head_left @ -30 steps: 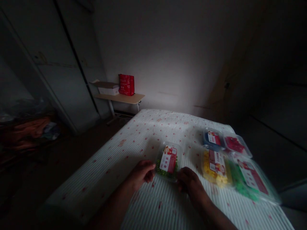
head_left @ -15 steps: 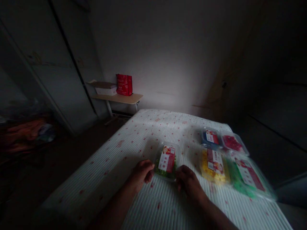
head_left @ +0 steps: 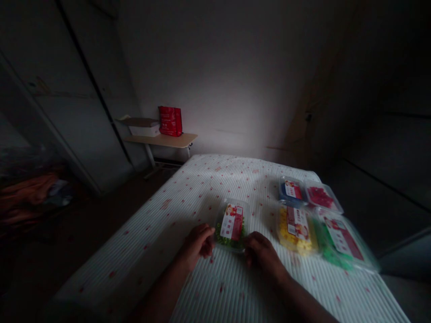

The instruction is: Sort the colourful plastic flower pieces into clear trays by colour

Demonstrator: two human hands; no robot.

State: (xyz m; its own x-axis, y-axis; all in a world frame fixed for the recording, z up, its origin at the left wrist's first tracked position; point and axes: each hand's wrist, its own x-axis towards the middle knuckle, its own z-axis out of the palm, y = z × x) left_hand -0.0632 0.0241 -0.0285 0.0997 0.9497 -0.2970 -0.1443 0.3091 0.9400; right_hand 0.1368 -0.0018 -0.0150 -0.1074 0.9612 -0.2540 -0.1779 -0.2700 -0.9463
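lying at the far left, a rumpled heap of orange cloth [head_left: 30,193] sits low in the shadow, beside tall pale-grey door panels [head_left: 77,130] split by a dark upright gap. right of these stands a small table with a light wood-coloured top [head_left: 168,140], bearing a low white box with a brown top [head_left: 144,130] and, just beside it, an upright red bag with pale print [head_left: 170,121].

nearer the person, a broad white ribbed cover with scattered red specks [head_left: 232,175] spreads across the middle. on it the person's left hand [head_left: 197,244] has its fingers curled, the thumb tip at the left edge of a clear plastic box of green pieces with a red-and-white label [head_left: 232,222]. that box lies flat, label up, between the two hands. the right hand [head_left: 262,253] is bent in at its lower right corner; whether either hand grips it or only touches it, one cannot tell.

farther right, four more clear boxes lie close together: yellow pieces [head_left: 296,231] near, dark blue contents [head_left: 292,191] behind, green contents [head_left: 343,242] near right, and pinkish-red contents [head_left: 321,197] behind that.
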